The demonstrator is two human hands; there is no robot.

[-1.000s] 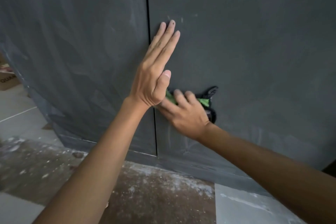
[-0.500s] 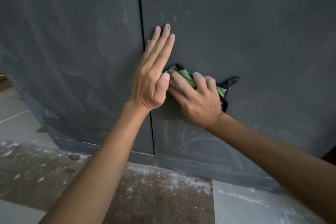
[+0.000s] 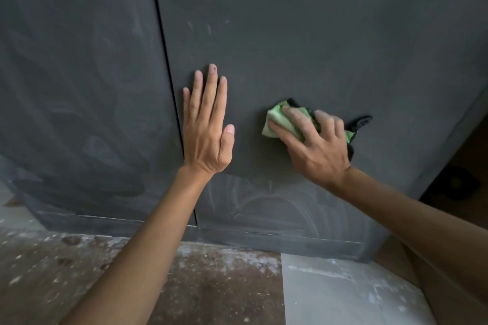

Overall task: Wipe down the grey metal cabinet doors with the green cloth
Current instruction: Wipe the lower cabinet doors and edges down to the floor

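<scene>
The person's left hand (image 3: 208, 124) lies flat and open, fingers straight and together, palm pressed on the right grey metal cabinet door (image 3: 330, 29) just beside the dark vertical seam (image 3: 169, 82) that parts it from the left grey metal cabinet door (image 3: 79, 66). The right hand (image 3: 317, 150) curls its fingers over a crumpled green cloth (image 3: 277, 121) with a black edge, holding it against the same right door, apart from the left hand. Pale wipe streaks mark both doors above the stained, dusty brown floor (image 3: 211, 285).
</scene>
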